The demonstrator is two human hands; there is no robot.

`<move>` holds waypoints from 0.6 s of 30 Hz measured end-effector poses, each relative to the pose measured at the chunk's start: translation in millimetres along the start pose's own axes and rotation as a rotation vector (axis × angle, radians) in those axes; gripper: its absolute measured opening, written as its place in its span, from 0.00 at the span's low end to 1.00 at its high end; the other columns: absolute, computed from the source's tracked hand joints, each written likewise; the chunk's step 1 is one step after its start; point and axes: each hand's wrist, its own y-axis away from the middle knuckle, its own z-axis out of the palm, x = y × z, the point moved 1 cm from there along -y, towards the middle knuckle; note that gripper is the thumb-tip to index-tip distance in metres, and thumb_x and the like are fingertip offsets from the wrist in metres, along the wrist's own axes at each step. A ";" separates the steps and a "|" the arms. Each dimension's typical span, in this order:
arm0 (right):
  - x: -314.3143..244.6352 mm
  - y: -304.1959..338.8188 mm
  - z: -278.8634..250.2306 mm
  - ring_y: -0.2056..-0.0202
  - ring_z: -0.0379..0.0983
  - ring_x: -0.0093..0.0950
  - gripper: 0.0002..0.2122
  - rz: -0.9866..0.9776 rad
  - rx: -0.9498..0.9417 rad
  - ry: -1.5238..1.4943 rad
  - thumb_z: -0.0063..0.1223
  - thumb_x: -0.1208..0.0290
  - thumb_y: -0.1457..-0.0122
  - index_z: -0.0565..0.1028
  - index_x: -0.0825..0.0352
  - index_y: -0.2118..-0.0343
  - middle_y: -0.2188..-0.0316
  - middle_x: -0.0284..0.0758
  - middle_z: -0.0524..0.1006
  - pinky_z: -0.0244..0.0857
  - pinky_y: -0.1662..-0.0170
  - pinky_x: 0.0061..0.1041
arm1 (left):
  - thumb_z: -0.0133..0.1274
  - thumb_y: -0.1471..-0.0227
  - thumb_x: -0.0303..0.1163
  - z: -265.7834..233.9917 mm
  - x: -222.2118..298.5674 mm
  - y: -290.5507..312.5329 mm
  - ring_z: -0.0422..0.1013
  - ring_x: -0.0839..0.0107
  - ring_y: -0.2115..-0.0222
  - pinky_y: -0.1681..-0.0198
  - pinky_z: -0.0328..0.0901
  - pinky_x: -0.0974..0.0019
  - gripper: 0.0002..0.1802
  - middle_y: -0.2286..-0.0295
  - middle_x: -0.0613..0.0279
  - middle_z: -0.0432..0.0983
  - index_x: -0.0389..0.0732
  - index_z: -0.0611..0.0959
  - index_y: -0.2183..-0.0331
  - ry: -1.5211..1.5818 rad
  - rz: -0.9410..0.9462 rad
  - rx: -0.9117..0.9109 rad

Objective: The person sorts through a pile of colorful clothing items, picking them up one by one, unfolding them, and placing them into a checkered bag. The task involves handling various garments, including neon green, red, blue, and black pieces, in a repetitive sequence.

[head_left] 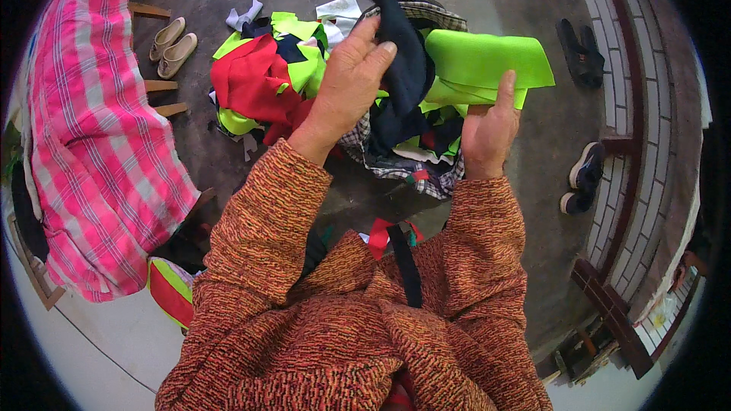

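My left hand (350, 80) is closed, thumb and fingers pinching a dark navy piece of cloth (401, 46) whose upper end sticks up and whose lower part hangs toward the pile. My right hand (489, 133) grips a neon green piece of cloth (487, 61), its folded layers spreading up and to both sides above the fingers. Under and between both hands lies a checked cloth (438, 180) with dark and green scraps on it. Just left of my left hand, a red piece of cloth (251, 80) rests on a heap of green, navy and white scraps (301, 27).
A pink checked cloth (106, 129) covers furniture with wooden legs at left, beside beige shoes (177, 53). Black slippers (581, 53) and dark shoes (585, 175) stand along the brick-patterned wall (620, 53) at right. Small scraps (378, 237) and a black strip (406, 266) lie against my body.
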 end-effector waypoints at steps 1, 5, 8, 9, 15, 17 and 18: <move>-0.1 3.9 2.6 0.51 0.65 0.28 0.17 -0.014 -0.029 0.040 0.42 0.66 0.38 0.64 0.67 0.49 0.53 0.35 0.69 0.58 0.47 0.30 | 0.45 0.46 0.29 1.7 -4.4 2.2 0.69 0.81 0.69 0.69 0.66 0.77 0.21 0.68 0.65 0.73 0.32 0.67 0.51 -0.003 -0.024 -0.035; 7.9 24.3 14.0 0.46 0.60 0.32 0.19 -0.126 -0.453 0.590 0.47 0.67 0.41 0.65 0.70 0.48 0.47 0.36 0.65 0.50 0.43 0.28 | 0.47 0.45 0.37 26.8 11.7 19.8 0.70 0.77 0.65 0.69 0.68 0.73 0.26 0.61 0.64 0.71 0.35 0.65 0.48 0.197 -0.288 0.002; 20.8 21.1 13.7 0.42 0.52 0.40 0.25 -0.407 -0.684 0.931 0.54 0.66 0.47 0.64 0.65 0.46 0.43 0.43 0.58 0.45 0.41 0.33 | 0.53 0.48 0.41 30.1 2.7 16.2 0.66 0.75 0.58 0.55 0.63 0.72 0.27 0.59 0.63 0.70 0.37 0.67 0.51 0.332 -0.128 -0.163; 23.6 20.3 14.3 0.41 0.50 0.43 0.26 -0.529 -0.712 1.046 0.56 0.65 0.49 0.64 0.64 0.46 0.43 0.45 0.56 0.45 0.41 0.35 | 0.55 0.50 0.40 26.9 5.3 18.6 0.66 0.76 0.59 0.54 0.62 0.71 0.28 0.59 0.64 0.70 0.37 0.68 0.51 0.249 -0.133 -0.145; 13.1 28.7 22.4 0.40 0.49 0.38 0.46 -0.365 -0.716 0.919 0.65 0.60 0.60 0.49 0.70 0.40 0.41 0.43 0.53 0.45 0.40 0.34 | 0.54 0.55 0.25 14.0 6.6 14.8 0.71 0.75 0.67 0.62 0.66 0.70 0.15 0.67 0.61 0.76 0.33 0.76 0.62 -0.042 -0.065 0.107; 9.0 25.4 22.2 0.41 0.51 0.36 0.47 -0.318 -0.684 0.800 0.65 0.60 0.60 0.49 0.68 0.40 0.41 0.42 0.54 0.48 0.41 0.34 | 0.54 0.55 0.25 -4.4 5.1 4.6 0.73 0.73 0.69 0.63 0.67 0.70 0.14 0.68 0.60 0.77 0.32 0.78 0.63 -0.108 -0.086 0.152; 5.6 22.5 21.3 0.41 0.52 0.36 0.46 -0.272 -0.648 0.747 0.65 0.61 0.60 0.49 0.67 0.39 0.41 0.41 0.54 0.50 0.42 0.34 | 0.54 0.55 0.26 -12.9 12.6 2.7 0.74 0.72 0.69 0.64 0.68 0.69 0.14 0.68 0.59 0.77 0.31 0.77 0.63 0.036 -0.108 0.183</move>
